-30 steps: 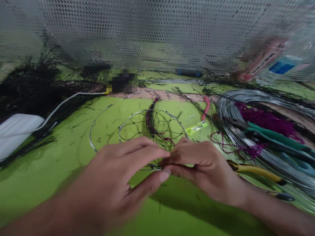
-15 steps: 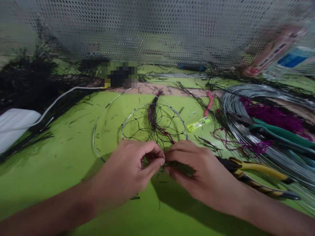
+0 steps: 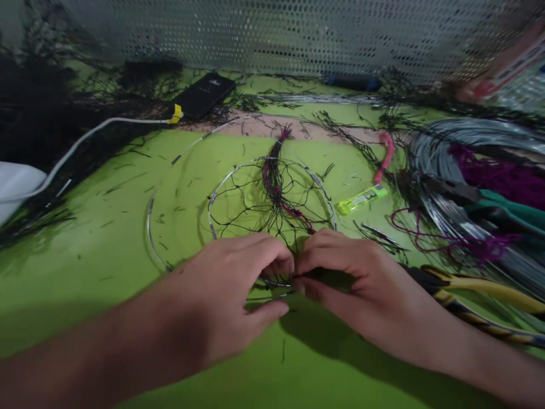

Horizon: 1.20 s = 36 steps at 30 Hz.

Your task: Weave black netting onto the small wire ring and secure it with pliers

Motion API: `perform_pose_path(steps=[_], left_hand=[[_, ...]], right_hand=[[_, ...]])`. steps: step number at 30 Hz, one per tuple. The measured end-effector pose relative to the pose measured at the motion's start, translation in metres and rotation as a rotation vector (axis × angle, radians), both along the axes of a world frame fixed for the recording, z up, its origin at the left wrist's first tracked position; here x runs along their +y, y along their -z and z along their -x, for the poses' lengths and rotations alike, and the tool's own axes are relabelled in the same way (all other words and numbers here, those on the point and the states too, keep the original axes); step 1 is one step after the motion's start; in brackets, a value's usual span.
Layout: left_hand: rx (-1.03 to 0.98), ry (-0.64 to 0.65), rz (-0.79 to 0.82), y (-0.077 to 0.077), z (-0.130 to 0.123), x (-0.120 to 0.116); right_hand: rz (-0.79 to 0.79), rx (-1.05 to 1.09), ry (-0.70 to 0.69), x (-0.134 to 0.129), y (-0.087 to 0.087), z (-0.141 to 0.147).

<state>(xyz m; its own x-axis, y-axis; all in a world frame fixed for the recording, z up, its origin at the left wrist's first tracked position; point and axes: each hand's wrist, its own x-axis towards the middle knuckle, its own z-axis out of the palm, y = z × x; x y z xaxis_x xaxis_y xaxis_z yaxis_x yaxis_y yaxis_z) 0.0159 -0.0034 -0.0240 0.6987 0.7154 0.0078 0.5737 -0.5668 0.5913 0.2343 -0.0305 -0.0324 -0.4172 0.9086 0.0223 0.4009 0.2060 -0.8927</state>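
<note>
A wire ring (image 3: 217, 190) lies before me with black netting (image 3: 279, 218) strung across it. Its cords gather into a bundle (image 3: 272, 170) with a purple strand. At the near side of the ring, my right hand (image 3: 361, 284) pinches the rim between thumb and fingers; the exact grip point is partly hidden. My left hand (image 3: 242, 289) is beside it, its thumb apart from the curled fingers, with the rim passing through the gap. A larger, thinner wire loop (image 3: 150, 218) lies around the ring and passes under my left hand.
Yellow-black pliers (image 3: 489, 287), green-handled pliers (image 3: 502, 204) and a wire coil (image 3: 426, 165) with purple thread (image 3: 506, 176) lie on the right. A yellow-green lighter (image 3: 361, 200) lies nearer. Behind are a black phone (image 3: 208, 94), cable (image 3: 102, 122) and perforated panel (image 3: 272, 40); black cords (image 3: 38, 119) heap left.
My left thumb has come away from its fingers, opening a pinch. My right hand keeps its pinch at the rim. The view has shifted, so things at the back sit higher.
</note>
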Motion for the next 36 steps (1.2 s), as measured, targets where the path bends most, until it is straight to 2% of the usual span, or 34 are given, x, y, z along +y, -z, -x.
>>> perform_pose_path(steps=[4, 8, 10, 13, 16, 21, 24, 30, 36], left_hand=[[0.060, 0.072, -0.143, 0.003, 0.005, -0.007], [0.084, 0.185, -0.440, -0.008, 0.001, -0.012], [0.059, 0.222, -0.508, -0.014, -0.001, -0.012], [0.041, 0.229, -0.496, -0.017, 0.000, -0.010], [0.040, 0.214, -0.431, -0.013, 0.003, -0.008], [-0.006, 0.218, -0.444, -0.003, 0.001, -0.005], [-0.052, 0.205, -0.482, 0.000, -0.002, -0.005], [-0.040, 0.172, -0.551, 0.005, -0.005, -0.005], [-0.085, 0.104, -0.337, 0.007, -0.010, -0.005]], right_hand=[[0.046, 0.017, 0.032, 0.000, -0.002, -0.002], [0.083, 0.089, 0.066, 0.001, -0.005, -0.004], [0.096, 0.132, 0.077, 0.002, -0.006, -0.005], [0.086, 0.150, 0.061, 0.003, -0.008, -0.008], [0.038, 0.119, 0.031, 0.004, -0.009, -0.010], [-0.163, 0.051, -0.010, -0.001, -0.009, -0.010], [-0.275, 0.011, 0.012, -0.007, -0.006, -0.008], [-0.281, 0.025, 0.061, -0.010, -0.002, -0.002], [-0.379, 0.027, 0.030, -0.010, 0.002, -0.001]])
